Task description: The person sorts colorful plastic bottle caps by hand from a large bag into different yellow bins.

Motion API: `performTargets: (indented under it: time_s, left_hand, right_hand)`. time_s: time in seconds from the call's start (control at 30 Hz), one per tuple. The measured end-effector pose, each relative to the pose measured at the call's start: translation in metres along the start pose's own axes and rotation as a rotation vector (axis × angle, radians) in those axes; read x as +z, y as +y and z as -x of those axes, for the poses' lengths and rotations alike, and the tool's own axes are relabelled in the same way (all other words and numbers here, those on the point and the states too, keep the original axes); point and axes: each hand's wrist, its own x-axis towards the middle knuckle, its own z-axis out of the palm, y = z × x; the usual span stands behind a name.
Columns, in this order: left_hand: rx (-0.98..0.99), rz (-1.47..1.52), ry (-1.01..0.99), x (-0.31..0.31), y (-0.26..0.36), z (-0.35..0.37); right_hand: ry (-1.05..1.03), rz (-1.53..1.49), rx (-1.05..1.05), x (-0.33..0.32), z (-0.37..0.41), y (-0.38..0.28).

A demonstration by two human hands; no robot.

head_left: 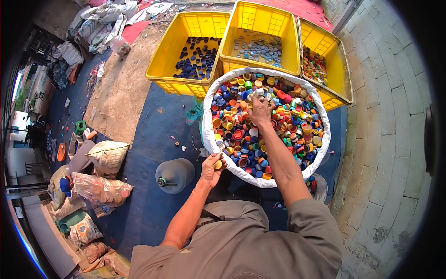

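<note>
The big white sack (207, 139) stands wide open on the blue floor, so the bottle caps (283, 125) inside are easy to reach. The right hand (260, 111) is in the middle of the pile, fingers bent down on the caps; I cannot tell if it grips one. The left hand (213, 168) rests at the sack's near left edge, pinching a yellow cap (217, 164). Three yellow crates (260, 16) touch the far edge, probably one for each kind of cap. A water jug (174, 174) lies beside the sack, not in the way.
</note>
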Motion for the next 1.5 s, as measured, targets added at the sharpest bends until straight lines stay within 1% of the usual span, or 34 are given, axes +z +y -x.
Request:
performTargets:
  time_s: [0.07, 0.1, 0.13, 0.2, 0.27, 0.33, 0.37, 0.4, 0.47, 0.5, 0.53, 0.6, 0.63, 0.67, 0.7, 0.73, 0.77, 0.8, 0.83, 0.87, 0.97, 1.0, 1.17, 1.23, 1.37, 1.5]
  left_hand:
    - [-0.028, -0.036, -0.001, 0.009, 0.001, -0.003]
    - [-0.027, -0.051, -0.003, 0.012, 0.000, -0.004]
    - [-0.017, -0.068, -0.004, 0.014, -0.002, -0.005]
    - [-0.001, -0.102, -0.009, 0.018, -0.005, -0.008]
    - [0.018, -0.100, -0.033, 0.020, -0.010, -0.013]
    - [0.016, -0.144, -0.047, 0.027, -0.013, -0.015]
    - [0.013, -0.169, -0.060, 0.027, -0.017, -0.020]
    - [0.004, -0.218, -0.058, 0.028, -0.020, -0.024]
    - [0.045, -0.391, -0.062, 0.035, -0.025, -0.031]
    - [0.066, -0.458, -0.058, 0.040, -0.028, -0.037]
    - [0.086, -0.579, -0.078, 0.047, -0.027, -0.040]
    - [0.189, -0.845, -0.102, 0.067, -0.028, -0.045]
    - [0.240, -0.894, -0.108, 0.077, -0.030, -0.047]
    - [0.355, -1.030, -0.119, 0.076, -0.037, -0.061]
    - [0.477, -1.149, -0.110, 0.073, -0.046, -0.079]
    - [0.603, -1.266, -0.101, 0.081, -0.048, -0.085]
    - [0.756, -1.451, -0.089, 0.088, -0.049, -0.088]
    - [0.746, -1.550, -0.105, 0.096, -0.050, -0.092]
    - [0.799, -1.605, -0.097, 0.098, -0.055, -0.100]
    - [0.853, -1.656, -0.088, 0.101, -0.060, -0.106]
    - [0.852, -1.762, -0.094, 0.117, -0.066, -0.112]
    - [0.863, -1.809, -0.084, 0.120, -0.068, -0.114]
    - [0.920, -1.921, -0.084, 0.125, -0.077, -0.126]
    - [0.944, -1.964, -0.082, 0.128, -0.079, -0.131]
    - [0.824, -2.032, -0.012, 0.138, -0.081, -0.129]
    - [0.762, -1.996, 0.093, 0.142, -0.089, -0.133]
  right_hand:
    - [0.010, 0.060, -0.097, 0.006, 0.001, 0.006]
    - [0.030, 0.054, -0.108, 0.004, 0.002, 0.005]
    - [0.155, -0.031, -0.122, 0.003, 0.006, 0.005]
    - [0.182, -0.148, -0.081, -0.004, 0.014, 0.005]
    - [0.268, -0.287, -0.058, -0.015, 0.027, 0.004]
    - [0.349, -0.497, 0.005, -0.014, 0.043, 0.009]
    - [0.364, -0.654, 0.041, -0.014, 0.052, 0.013]
    - [0.315, -0.870, 0.166, -0.042, 0.068, 0.004]
    - [0.293, -1.174, 0.385, -0.048, 0.095, 0.014]
    - [0.350, -1.290, 0.439, -0.046, 0.107, 0.022]
    - [0.249, -1.594, 0.592, -0.060, 0.121, 0.026]
    - [0.275, -2.063, 0.710, -0.069, 0.152, 0.038]
    - [0.247, -2.155, 0.778, -0.070, 0.167, 0.045]
    - [0.217, -2.247, 0.846, -0.069, 0.182, 0.053]
    - [0.155, -2.303, 0.834, -0.068, 0.196, 0.061]
    - [0.174, -2.281, 0.930, -0.070, 0.207, 0.061]
    - [0.165, -2.279, 0.906, -0.064, 0.220, 0.065]
    - [0.155, -2.276, 0.882, -0.065, 0.228, 0.064]
    - [0.136, -2.337, 0.842, -0.066, 0.236, 0.063]
    - [0.170, -2.237, 0.959, -0.067, 0.245, 0.061]
    - [0.174, -2.178, 0.984, -0.069, 0.264, 0.058]
    - [0.170, -2.114, 1.027, -0.069, 0.269, 0.057]
    - [0.116, -2.053, 0.986, -0.067, 0.281, 0.064]
    - [0.126, -2.033, 0.974, -0.069, 0.278, 0.068]
    - [0.152, -1.998, 0.945, -0.071, 0.273, 0.078]
    - [0.175, -1.974, 0.917, -0.078, 0.268, 0.083]
